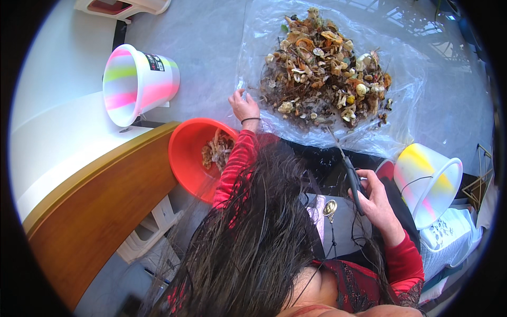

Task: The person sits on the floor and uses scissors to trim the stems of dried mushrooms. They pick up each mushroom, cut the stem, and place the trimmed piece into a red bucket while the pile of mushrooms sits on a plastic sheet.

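My right hand (376, 198) grips scissors (350, 170) by their black handles. Their blades point up towards the near edge of a heap of mushrooms (321, 59), mixed with dark debris, which lies on a clear plastic sheet (400, 63). My left hand (243, 106) is by the sheet's left edge, its fingers loosely bent and apart, with nothing visible in them. Below that hand, a red plastic basin (184, 154) holds a small pile of pale mushroom pieces (218, 150). My left sleeve covers part of the basin's right side.
A white bucket with coloured streaks (158, 87) stands at the left, and a similar bucket (420, 178) at the right. A wooden panel (107, 206) runs along the lower left, beside a white plastic stool (152, 230). Loose hair (257, 222) hides much of the lower middle.
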The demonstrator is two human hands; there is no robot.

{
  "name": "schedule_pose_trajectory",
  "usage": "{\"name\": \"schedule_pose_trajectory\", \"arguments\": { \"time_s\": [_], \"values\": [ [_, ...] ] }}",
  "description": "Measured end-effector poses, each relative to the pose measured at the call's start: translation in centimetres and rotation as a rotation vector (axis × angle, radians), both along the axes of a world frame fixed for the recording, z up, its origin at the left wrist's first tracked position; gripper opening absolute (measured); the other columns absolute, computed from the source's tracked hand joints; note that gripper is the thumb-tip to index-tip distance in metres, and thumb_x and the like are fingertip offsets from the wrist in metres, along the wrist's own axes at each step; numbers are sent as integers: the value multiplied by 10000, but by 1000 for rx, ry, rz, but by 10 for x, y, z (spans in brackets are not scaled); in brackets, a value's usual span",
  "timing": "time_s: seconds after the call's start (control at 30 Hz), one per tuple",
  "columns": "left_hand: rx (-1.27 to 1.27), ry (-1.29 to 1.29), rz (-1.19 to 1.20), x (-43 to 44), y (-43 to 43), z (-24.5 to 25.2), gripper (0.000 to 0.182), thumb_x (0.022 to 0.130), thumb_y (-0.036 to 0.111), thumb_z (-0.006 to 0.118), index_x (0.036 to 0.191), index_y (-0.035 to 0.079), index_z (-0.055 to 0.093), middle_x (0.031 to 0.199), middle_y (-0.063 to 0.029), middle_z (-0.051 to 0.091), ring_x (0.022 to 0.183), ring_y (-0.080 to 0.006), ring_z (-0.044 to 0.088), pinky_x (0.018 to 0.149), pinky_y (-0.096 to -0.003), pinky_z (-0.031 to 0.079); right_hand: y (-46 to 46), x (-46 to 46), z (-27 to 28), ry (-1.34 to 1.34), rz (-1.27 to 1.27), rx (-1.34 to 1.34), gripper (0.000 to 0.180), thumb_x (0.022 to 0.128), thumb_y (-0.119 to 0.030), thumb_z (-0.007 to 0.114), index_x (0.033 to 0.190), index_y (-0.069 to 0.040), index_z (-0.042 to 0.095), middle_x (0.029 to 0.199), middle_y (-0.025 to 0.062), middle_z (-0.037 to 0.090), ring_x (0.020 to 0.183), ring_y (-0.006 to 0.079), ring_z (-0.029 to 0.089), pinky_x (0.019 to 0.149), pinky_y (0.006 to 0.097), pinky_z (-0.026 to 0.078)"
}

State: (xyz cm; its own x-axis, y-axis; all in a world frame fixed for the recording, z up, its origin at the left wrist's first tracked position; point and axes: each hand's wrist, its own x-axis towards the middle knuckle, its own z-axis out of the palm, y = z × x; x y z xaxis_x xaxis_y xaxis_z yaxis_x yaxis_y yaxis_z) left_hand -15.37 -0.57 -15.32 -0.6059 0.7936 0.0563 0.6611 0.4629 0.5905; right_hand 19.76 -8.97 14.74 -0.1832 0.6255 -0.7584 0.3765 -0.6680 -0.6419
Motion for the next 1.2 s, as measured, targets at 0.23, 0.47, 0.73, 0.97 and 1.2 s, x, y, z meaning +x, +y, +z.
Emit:
{"name": "schedule_pose_trajectory", "arguments": {
  "time_s": [0.23,0.47,0.73,0.97,1.2],
  "values": [
    [-412,59,-199,18,12,18,283,832,397,690,834,114,683,899,-117,639,828,-343,632,723,-472,499,-2,-1,-3,-12,31,24,432,846,-203,695,1164,31,520,727,17,567,635,72,494,573,244,397],
    [-609,94,-184,18,10,3,320,759,395,747,872,100,695,915,-152,698,891,-349,668,752,-446,523,-3,1,-5,-15,38,61,429,842,-207,696,1154,32,523,704,22,552,629,78,485,571,249,394],
    [-432,-100,-113,9,-2,-25,298,771,343,728,848,59,681,804,-153,704,764,-324,681,714,-427,525,-2,-1,-2,4,24,40,430,850,-202,692,1158,42,517,707,17,558,623,69,488,556,244,391],
    [-72,-1069,-14,11,3,9,311,851,114,720,1124,40,590,869,-11,664,693,-111,643,572,-231,498,5,0,6,-5,78,1,437,870,-190,671,1207,20,487,802,20,598,712,64,528,652,231,425],
    [45,-1984,-269,26,25,109,237,986,186,562,1188,61,571,922,-36,624,822,-169,598,676,-279,473,4,-3,12,76,20,113,441,846,-170,701,1191,17,500,742,23,592,658,66,527,580,243,418]
  ]
}}
